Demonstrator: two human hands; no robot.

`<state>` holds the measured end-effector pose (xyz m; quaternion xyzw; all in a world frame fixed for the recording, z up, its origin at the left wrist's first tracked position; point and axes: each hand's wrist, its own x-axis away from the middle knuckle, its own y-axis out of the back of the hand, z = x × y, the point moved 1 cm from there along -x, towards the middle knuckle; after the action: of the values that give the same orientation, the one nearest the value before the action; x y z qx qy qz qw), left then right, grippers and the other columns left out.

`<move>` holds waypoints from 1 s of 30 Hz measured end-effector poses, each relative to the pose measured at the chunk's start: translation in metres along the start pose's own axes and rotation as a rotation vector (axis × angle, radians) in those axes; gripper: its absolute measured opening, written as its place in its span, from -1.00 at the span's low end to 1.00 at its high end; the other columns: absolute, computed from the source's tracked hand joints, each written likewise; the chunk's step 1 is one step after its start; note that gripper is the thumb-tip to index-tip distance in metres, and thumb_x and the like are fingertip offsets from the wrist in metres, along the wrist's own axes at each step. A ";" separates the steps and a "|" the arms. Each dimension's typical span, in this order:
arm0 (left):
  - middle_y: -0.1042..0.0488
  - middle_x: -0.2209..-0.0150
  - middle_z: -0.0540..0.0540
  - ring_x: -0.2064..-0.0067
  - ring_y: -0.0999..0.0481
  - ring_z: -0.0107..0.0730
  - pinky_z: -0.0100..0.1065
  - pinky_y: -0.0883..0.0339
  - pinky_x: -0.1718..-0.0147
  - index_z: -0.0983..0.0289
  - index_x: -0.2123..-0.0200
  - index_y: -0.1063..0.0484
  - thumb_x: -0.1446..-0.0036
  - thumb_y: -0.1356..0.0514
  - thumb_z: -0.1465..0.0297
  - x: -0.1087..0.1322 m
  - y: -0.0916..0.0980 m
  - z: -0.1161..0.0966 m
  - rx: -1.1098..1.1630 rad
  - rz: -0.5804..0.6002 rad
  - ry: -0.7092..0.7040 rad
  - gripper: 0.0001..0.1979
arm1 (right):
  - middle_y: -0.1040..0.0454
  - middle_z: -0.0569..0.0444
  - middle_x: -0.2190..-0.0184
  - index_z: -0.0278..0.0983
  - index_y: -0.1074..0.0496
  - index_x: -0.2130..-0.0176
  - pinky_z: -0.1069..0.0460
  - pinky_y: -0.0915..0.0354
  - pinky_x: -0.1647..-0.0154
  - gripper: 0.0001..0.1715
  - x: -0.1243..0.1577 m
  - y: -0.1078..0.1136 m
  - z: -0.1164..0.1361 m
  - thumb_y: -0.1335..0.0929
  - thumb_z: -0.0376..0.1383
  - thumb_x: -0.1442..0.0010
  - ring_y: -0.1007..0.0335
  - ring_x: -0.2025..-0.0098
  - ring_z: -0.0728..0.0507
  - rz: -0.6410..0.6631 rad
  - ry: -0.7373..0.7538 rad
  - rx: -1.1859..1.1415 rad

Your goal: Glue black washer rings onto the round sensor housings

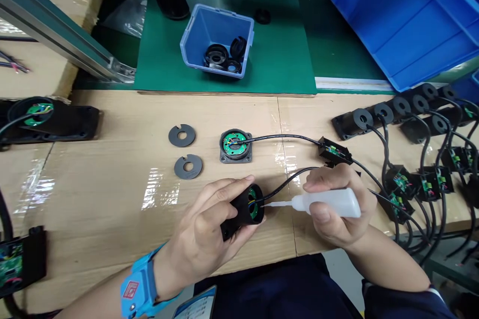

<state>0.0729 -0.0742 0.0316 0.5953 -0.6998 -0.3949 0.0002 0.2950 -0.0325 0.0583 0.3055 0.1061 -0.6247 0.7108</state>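
Note:
My left hand, with a blue strap on its wrist, grips a black cylindrical housing tilted so its open end faces right. Inside the housing sits a green circuit board with thin coloured wires and a black cable running out. In my right hand is a white squeeze bottle, lying sideways; its thin nozzle tip is at the housing's rim. Beyond the hands, a second housing with a green board stands open end up. Two grey notched discs lie to its left.
A blue bin with black rings stands on a green mat. At right are several cabled black housings and small circuit boxes, below a large blue crate. Another housing lies at left.

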 end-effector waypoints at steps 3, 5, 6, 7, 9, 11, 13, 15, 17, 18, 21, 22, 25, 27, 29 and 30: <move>-0.55 -0.10 0.26 -0.05 -0.59 -0.09 0.00 -0.61 0.13 0.13 0.21 -0.16 -0.17 -0.34 0.55 0.000 0.001 0.000 -0.002 0.004 -0.003 -0.62 | -0.50 0.09 0.43 -0.21 -0.50 0.12 0.00 -0.34 0.59 -0.79 0.002 -0.001 -0.002 -0.44 -0.14 -0.32 -0.43 0.51 -0.10 0.013 0.044 -0.003; -0.55 -0.09 0.27 -0.04 -0.59 -0.08 0.00 -0.60 0.12 0.14 0.21 -0.16 -0.16 -0.35 0.55 0.001 0.001 0.000 -0.002 0.001 -0.010 -0.61 | -0.51 0.08 0.40 -0.21 -0.49 0.07 -0.02 -0.36 0.56 -0.79 0.005 0.000 -0.004 -0.43 -0.18 -0.34 -0.44 0.48 -0.11 0.020 0.059 -0.018; -0.55 -0.09 0.28 -0.05 -0.59 -0.08 0.00 -0.60 0.12 0.14 0.21 -0.17 -0.16 -0.36 0.55 0.001 0.001 0.001 0.000 -0.001 -0.012 -0.61 | -0.52 0.07 0.39 -0.21 -0.50 0.04 -0.03 -0.37 0.55 -0.79 0.006 0.000 -0.005 -0.41 -0.19 -0.35 -0.45 0.47 -0.12 0.018 0.061 -0.022; -0.54 -0.10 0.27 -0.06 -0.58 -0.09 0.00 -0.60 0.11 0.14 0.22 -0.17 -0.17 -0.35 0.55 0.002 0.001 0.001 0.001 -0.002 -0.012 -0.61 | -0.52 0.06 0.38 -0.20 -0.50 0.03 -0.04 -0.37 0.54 -0.79 0.007 0.000 -0.006 -0.40 -0.20 -0.36 -0.45 0.46 -0.13 0.018 0.061 -0.024; -0.54 -0.11 0.28 -0.07 -0.57 -0.09 -0.01 -0.60 0.11 0.15 0.22 -0.17 -0.16 -0.35 0.57 0.002 0.000 0.002 0.005 -0.010 -0.018 -0.62 | -0.53 0.06 0.38 -0.20 -0.50 0.01 -0.05 -0.39 0.54 -0.76 0.009 0.001 -0.007 -0.40 -0.20 -0.36 -0.46 0.46 -0.14 0.016 0.057 -0.027; -0.54 -0.11 0.28 -0.08 -0.57 -0.09 -0.02 -0.60 0.11 0.15 0.25 -0.18 -0.15 -0.36 0.58 0.003 0.000 0.003 0.007 -0.019 -0.029 -0.61 | -0.53 0.05 0.39 -0.20 -0.51 0.00 -0.05 -0.39 0.55 -0.75 0.010 0.001 -0.008 -0.42 -0.19 -0.34 -0.45 0.48 -0.14 0.018 0.054 -0.039; -0.54 -0.12 0.25 -0.07 -0.58 -0.11 -0.04 -0.61 0.12 0.15 0.28 -0.18 -0.14 -0.37 0.56 0.004 0.000 0.003 0.000 -0.025 -0.029 -0.62 | -0.53 0.05 0.39 -0.20 -0.52 0.00 -0.06 -0.40 0.55 -0.74 0.012 0.000 -0.009 -0.42 -0.19 -0.33 -0.45 0.49 -0.14 0.011 0.043 -0.055; -0.54 -0.12 0.24 -0.07 -0.58 -0.13 -0.05 -0.61 0.12 0.15 0.30 -0.19 -0.16 -0.36 0.55 0.003 0.000 0.003 -0.011 -0.020 -0.016 -0.63 | -0.53 0.04 0.39 -0.20 -0.52 0.01 -0.06 -0.40 0.55 -0.75 0.013 0.000 -0.009 -0.41 -0.20 -0.34 -0.44 0.49 -0.14 -0.004 0.047 -0.064; -0.54 -0.11 0.28 -0.07 -0.57 -0.13 -0.05 -0.60 0.12 0.17 0.29 -0.19 -0.17 -0.36 0.56 0.003 0.000 0.004 -0.012 -0.017 -0.025 -0.65 | -0.54 0.03 0.39 -0.22 -0.52 0.00 -0.06 -0.40 0.54 -0.75 0.014 0.000 -0.010 -0.40 -0.21 -0.35 -0.44 0.49 -0.14 -0.010 0.051 -0.066; -0.55 -0.11 0.30 -0.07 -0.56 -0.13 -0.06 -0.60 0.12 0.18 0.29 -0.20 -0.16 -0.36 0.57 0.002 0.000 0.005 -0.011 -0.016 -0.037 -0.65 | -0.53 0.03 0.39 -0.22 -0.51 0.00 -0.06 -0.40 0.55 -0.75 0.014 0.000 -0.010 -0.40 -0.22 -0.35 -0.43 0.49 -0.14 -0.010 0.056 -0.066; -0.54 -0.11 0.31 -0.07 -0.57 -0.12 -0.07 -0.60 0.13 0.19 0.29 -0.21 -0.12 -0.39 0.57 0.002 0.000 0.006 -0.008 -0.022 -0.058 -0.63 | -0.53 0.03 0.39 -0.21 -0.50 0.00 -0.06 -0.41 0.56 -0.76 0.013 0.000 -0.010 -0.38 -0.22 -0.36 -0.43 0.50 -0.15 -0.005 0.065 -0.051; -0.54 -0.12 0.30 -0.06 -0.57 -0.11 -0.07 -0.60 0.13 0.19 0.29 -0.21 -0.12 -0.39 0.57 0.003 0.000 0.006 -0.008 -0.023 -0.053 -0.63 | -0.53 0.04 0.39 -0.21 -0.50 -0.01 -0.06 -0.41 0.56 -0.75 0.013 0.000 -0.011 -0.37 -0.22 -0.36 -0.43 0.50 -0.15 -0.006 0.075 -0.045; -0.54 -0.12 0.30 -0.07 -0.57 -0.09 -0.04 -0.60 0.14 0.18 0.28 -0.21 -0.11 -0.39 0.58 0.003 0.000 0.006 -0.007 -0.019 -0.046 -0.63 | -0.54 0.05 0.38 -0.18 -0.49 -0.02 -0.05 -0.42 0.54 -0.75 0.013 0.000 -0.011 -0.37 -0.21 -0.36 -0.45 0.49 -0.15 -0.003 0.088 -0.040; -0.54 -0.11 0.33 -0.07 -0.57 -0.08 -0.06 -0.60 0.12 0.20 0.29 -0.21 -0.09 -0.39 0.59 0.003 0.001 0.005 -0.009 -0.019 -0.059 -0.62 | -0.54 0.06 0.38 -0.17 -0.49 -0.02 -0.05 -0.42 0.53 -0.76 0.013 0.000 -0.011 -0.38 -0.20 -0.36 -0.46 0.48 -0.15 -0.009 0.081 -0.041; -0.55 -0.09 0.35 -0.07 -0.57 -0.09 -0.09 -0.58 0.10 0.21 0.30 -0.20 -0.09 -0.39 0.60 0.002 0.001 0.004 -0.013 -0.020 -0.064 -0.61 | -0.54 0.05 0.38 -0.19 -0.50 -0.01 -0.05 -0.42 0.52 -0.76 0.014 -0.001 -0.012 -0.38 -0.21 -0.36 -0.46 0.47 -0.15 -0.019 0.075 -0.042; -0.55 -0.09 0.36 -0.07 -0.57 -0.10 -0.11 -0.57 0.09 0.21 0.30 -0.20 -0.09 -0.39 0.60 0.001 0.001 0.004 -0.017 -0.021 -0.067 -0.61 | -0.54 0.04 0.37 -0.21 -0.50 -0.01 -0.05 -0.42 0.52 -0.76 0.014 -0.001 -0.012 -0.38 -0.22 -0.36 -0.45 0.46 -0.14 -0.020 0.083 -0.049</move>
<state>0.0695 -0.0732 0.0289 0.5891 -0.6896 -0.4206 -0.0225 0.2998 -0.0372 0.0408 0.3125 0.1537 -0.6156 0.7069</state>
